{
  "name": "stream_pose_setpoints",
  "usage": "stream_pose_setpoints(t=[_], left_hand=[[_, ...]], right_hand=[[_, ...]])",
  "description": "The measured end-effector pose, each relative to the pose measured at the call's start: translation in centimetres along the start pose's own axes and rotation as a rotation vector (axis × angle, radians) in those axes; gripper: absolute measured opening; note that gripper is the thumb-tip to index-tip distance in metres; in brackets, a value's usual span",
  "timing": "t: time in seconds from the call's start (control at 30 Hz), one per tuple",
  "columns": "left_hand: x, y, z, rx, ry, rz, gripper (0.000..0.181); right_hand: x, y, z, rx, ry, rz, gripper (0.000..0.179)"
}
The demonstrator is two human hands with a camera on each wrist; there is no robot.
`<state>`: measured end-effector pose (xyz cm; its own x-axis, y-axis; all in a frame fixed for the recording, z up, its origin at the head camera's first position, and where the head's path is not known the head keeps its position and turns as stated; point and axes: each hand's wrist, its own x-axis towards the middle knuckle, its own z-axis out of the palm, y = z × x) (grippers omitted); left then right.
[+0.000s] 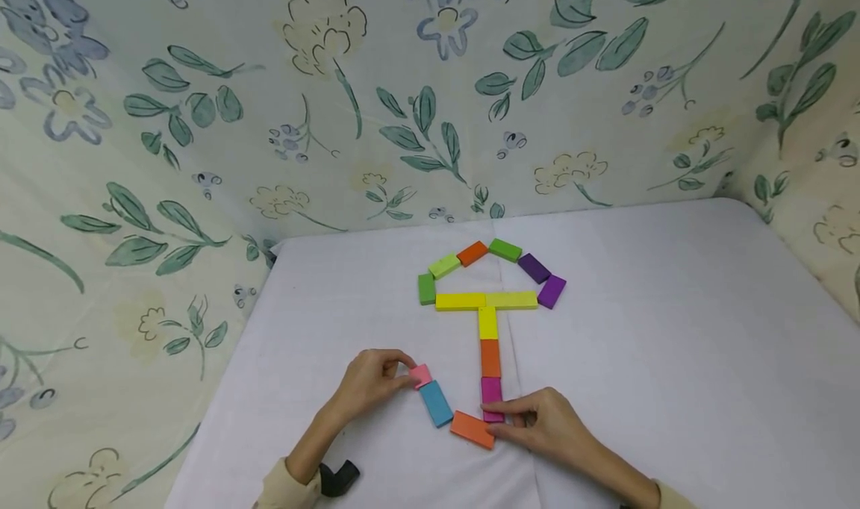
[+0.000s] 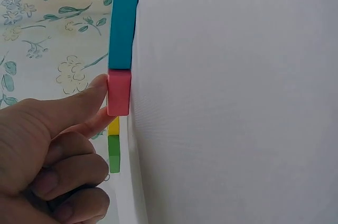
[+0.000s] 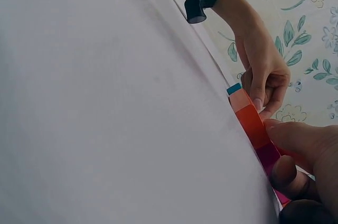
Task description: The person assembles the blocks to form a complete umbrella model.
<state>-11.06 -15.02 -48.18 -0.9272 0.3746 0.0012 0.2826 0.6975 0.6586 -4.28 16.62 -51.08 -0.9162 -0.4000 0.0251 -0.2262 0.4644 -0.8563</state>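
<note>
My left hand (image 1: 372, 382) pinches a small pink block (image 1: 421, 375) between thumb and index finger. That block sits against the upper end of a blue block (image 1: 436, 404). In the left wrist view the thumb lies along the side of the pink block (image 2: 119, 92). My right hand (image 1: 554, 427) has its thumb at the right end of an orange block (image 1: 470, 428). Its index finger reaches across a magenta block (image 1: 492, 397), the lowest of an upright row. In the right wrist view the thumb presses the orange block (image 3: 250, 126); its other fingers are curled.
Above the magenta block run another orange block (image 1: 490, 358) and a yellow block (image 1: 487, 323), up to a yellow crossbar (image 1: 460, 301). Green, orange and purple blocks (image 1: 534, 268) arch over it. All lie on a white cloth (image 1: 638, 307) before a floral curtain (image 1: 416, 69).
</note>
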Motion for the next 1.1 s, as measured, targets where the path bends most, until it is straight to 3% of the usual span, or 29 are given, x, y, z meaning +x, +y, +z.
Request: stream_pose_setpoints(t=[0.77,1.1], left_hand=[[0.29,-0.42,0.31,0.022,-0.022,0.074,0.011],[0.39,-0.14,-0.2,0.042,-0.055,0.044,0.014]], right_hand=[[-0.14,0.09,-0.32,-0.014,-0.014,0.012,0.033],[-0.08,0.34,-0.23,0.078,-0.016,-0.01,0.031]])
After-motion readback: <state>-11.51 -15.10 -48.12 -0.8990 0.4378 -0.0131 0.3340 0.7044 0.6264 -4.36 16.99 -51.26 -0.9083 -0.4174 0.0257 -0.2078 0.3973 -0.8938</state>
